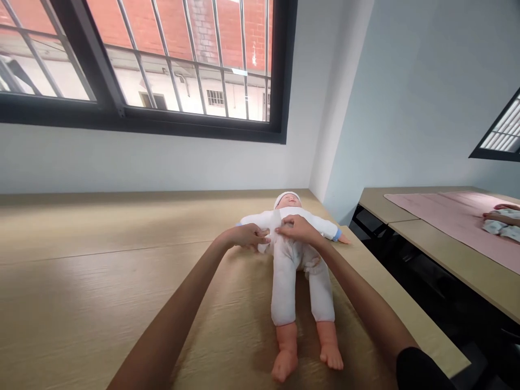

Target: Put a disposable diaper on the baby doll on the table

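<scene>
A baby doll [284, 281] in white clothes and a white cap lies on its back on the wooden table [101, 303], bare feet towards me, arms spread. My left hand [249, 235] is at the doll's left-of-view side, its fingers pinching the edge of the white top [276, 218]. Over the doll's belly, my right hand [298, 228] pinches the same top, with a thin flap of cloth rising between the two hands. Blue cuffs show at the ends of the sleeves. The fingertips partly blend into the white cloth.
A second table [430, 233] with a pink mat [447, 211] stands to the right, past a dark gap. At its far edge, another person's hand [504, 216] touches patterned cloth. A barred window [195, 65] is in the wall behind the table.
</scene>
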